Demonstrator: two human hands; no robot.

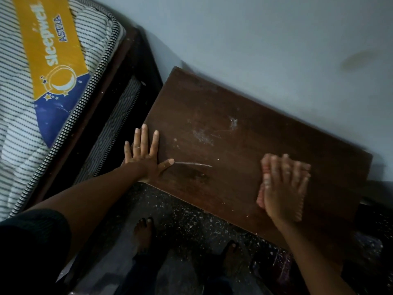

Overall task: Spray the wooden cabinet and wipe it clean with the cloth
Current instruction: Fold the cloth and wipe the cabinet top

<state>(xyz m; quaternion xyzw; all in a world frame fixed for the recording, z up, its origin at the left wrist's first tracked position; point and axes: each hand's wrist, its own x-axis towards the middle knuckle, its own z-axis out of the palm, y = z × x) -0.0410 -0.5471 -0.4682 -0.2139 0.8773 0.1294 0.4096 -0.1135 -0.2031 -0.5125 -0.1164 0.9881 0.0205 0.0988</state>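
Head camera looks steeply down onto cabinet [234,145].

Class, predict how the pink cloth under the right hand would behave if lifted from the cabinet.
Probably floppy: the pink cloth lies flattened beneath the right hand. Likely light, looking thin. May slide easily on the cabinet top.

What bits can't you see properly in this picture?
Head view: the pink cloth is mostly covered by the right hand, and both are motion-blurred.
The dark brown wooden cabinet shows only its top; its front is hidden below.
No spray bottle is in view.
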